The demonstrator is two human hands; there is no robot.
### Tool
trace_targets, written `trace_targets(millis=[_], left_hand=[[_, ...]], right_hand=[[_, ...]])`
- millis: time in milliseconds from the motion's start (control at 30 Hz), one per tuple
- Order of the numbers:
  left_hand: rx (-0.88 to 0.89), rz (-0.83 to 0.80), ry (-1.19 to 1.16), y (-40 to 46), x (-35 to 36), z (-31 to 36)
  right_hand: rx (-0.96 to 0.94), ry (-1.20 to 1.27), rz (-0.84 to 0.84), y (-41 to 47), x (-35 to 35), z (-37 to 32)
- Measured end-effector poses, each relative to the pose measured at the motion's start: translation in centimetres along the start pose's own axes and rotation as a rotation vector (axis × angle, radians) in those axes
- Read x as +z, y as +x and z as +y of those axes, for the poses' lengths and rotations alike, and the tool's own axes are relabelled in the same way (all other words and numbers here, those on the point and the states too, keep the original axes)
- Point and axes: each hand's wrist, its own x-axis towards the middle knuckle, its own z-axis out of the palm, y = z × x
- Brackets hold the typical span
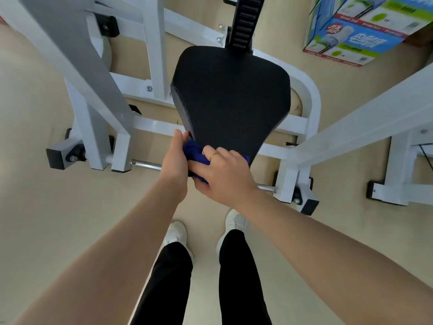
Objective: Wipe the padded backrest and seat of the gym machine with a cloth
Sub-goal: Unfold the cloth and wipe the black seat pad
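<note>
The black padded seat (230,97) of the gym machine fills the middle of the head view, wide at the far end and narrow toward me. A bunched dark blue cloth (195,153) sits at its near narrow tip. My right hand (222,174), with a gold ring, is closed over the cloth from the right. My left hand (174,158) grips the cloth's left side, thumb against the seat's edge. The backrest is not in view; only a black notched post (243,22) rises behind the seat.
White steel frame bars (150,124) surround the seat, with a slanted beam on the left (77,59) and another on the right (365,123). Chrome pegs stick out below. Printed cartons (358,29) stand at the top right. My white shoes (175,233) are on the beige floor.
</note>
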Motion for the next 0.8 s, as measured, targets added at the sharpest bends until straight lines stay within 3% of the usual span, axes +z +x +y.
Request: trace_targets(millis=[167,233,367,433,567,633,800], left_hand=[[0.008,0.004,0.072,0.1,-0.2,0.0],[0.05,-0.006,0.155,-0.2,0.2,0.2],[0.193,0.012,0.248,-0.5,1.6,1.1],[0.247,0.049,0.28,0.1,2.2,1.5],[0.315,0.078,0.438,1.7,2.5,1.4],[0.322,0.102,0.466,2.0,3.0,1.3],[0.325,0.22,0.483,2.6,4.8,1.0]], right_hand=[[-0.525,-0.188,0.038,-1.1,-0.1,3.5],[-0.529,-0.199,0.034,-3.0,-0.2,5.0],[-0.144,-0.022,0.007,-8.0,0.7,6.1],[0.106,0.228,0.005,-9.1,0.9,6.2],[1.039,0.898,0.336,-5.4,-0.2,7.4],[1.354,1.204,0.349,-2.3,-0.3,8.3],[1.601,1.18,0.212,-0.1,0.1,6.5]])
